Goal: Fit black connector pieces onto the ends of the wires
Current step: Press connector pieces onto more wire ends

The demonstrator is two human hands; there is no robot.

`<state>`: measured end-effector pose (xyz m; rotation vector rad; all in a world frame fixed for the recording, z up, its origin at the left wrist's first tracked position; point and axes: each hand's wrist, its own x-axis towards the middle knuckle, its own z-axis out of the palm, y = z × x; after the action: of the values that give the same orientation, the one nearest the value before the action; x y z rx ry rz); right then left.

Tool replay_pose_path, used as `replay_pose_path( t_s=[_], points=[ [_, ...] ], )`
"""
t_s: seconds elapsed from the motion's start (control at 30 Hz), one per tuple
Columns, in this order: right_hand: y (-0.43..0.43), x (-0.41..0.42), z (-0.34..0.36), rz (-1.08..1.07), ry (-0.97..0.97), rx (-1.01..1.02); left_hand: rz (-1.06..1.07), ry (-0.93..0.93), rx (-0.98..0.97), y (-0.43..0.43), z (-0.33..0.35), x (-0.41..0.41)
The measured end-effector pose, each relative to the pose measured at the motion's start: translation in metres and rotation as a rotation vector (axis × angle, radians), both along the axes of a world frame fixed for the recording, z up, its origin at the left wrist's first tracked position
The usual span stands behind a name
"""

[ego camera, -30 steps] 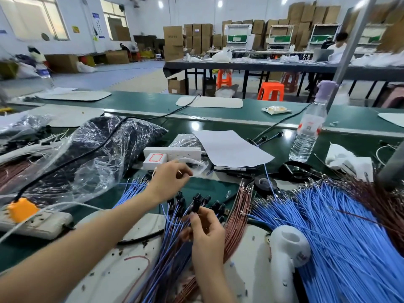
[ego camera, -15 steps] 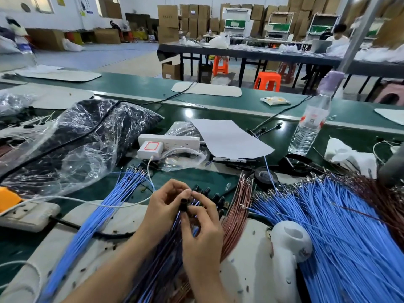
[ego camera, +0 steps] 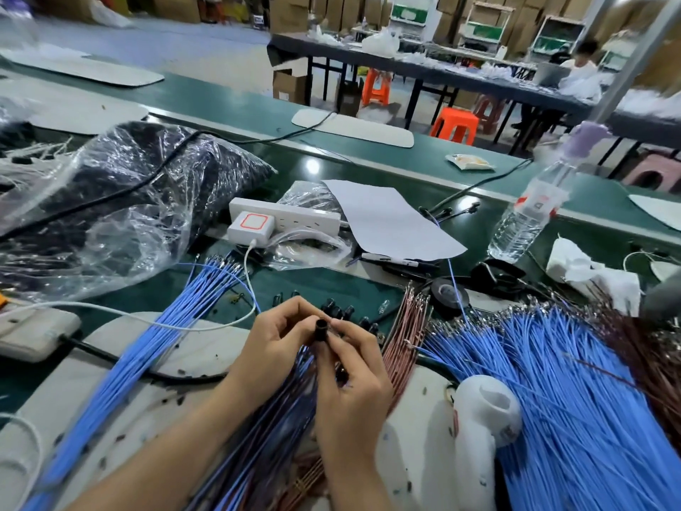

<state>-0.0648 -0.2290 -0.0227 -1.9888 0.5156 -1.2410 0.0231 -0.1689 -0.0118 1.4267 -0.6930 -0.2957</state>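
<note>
Far left on the green worktop point(ego camera: 350, 285): crinkled clear plastic bag point(ego camera: 110, 215) of dark parts, glossy, slumped. Next, a loose fan of thin blue insulated wires point(ego camera: 158, 344), metal tips pointing away from me.

My left forearm comes in from the lower left. Left hand point(ego camera: 272, 344): fingers curled, thumb and forefinger pinching the short tubular black connector piece point(ego camera: 321, 329) from its left side. The piece sits between both hands, above the mixed blue-and-brown wire bundle point(ego camera: 287, 429) that runs under my palms. Matte hard plastic, long axis near upright, round open mouth facing up and away from me.

My right forearm rises from bottom centre. Right hand point(ego camera: 353, 378): fingers curled, fingertips pinching the same piece from the right, back of the hand toward the camera. Cannot tell whether a wire end is inside the piece.

Just beyond my fingers, more black connectors point(ego camera: 342, 311) sit on wire ends. Further right are a thin bunch of pinkish-brown wires point(ego camera: 405, 337), then a big heap of blue wires point(ego camera: 571, 381) with shiny crimped terminals. A ribbed clear water bottle point(ego camera: 527, 219) stands upright behind them.
</note>
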Motion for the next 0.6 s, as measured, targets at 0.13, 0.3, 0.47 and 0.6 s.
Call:
replay_pose_path(
  t_s=[0.13,0.3,0.47,0.6],
  points=[
    [-0.002,-0.001,0.002,-0.073,-0.013,0.01,-0.051,-0.058,0.012,0.001,0.004,-0.007],
    [-0.005,-0.001,0.002,-0.107,0.033,0.02,-0.078,-0.15,0.067,0.001,0.004,-0.008],
    [-0.007,-0.004,0.006,-0.092,-0.02,0.099,-0.026,-0.177,0.013,-0.003,-0.004,-0.006],
    [-0.015,-0.008,0.013,-0.153,-0.158,0.314,-0.077,-0.207,0.058,-0.004,-0.005,-0.006]
  ],
)
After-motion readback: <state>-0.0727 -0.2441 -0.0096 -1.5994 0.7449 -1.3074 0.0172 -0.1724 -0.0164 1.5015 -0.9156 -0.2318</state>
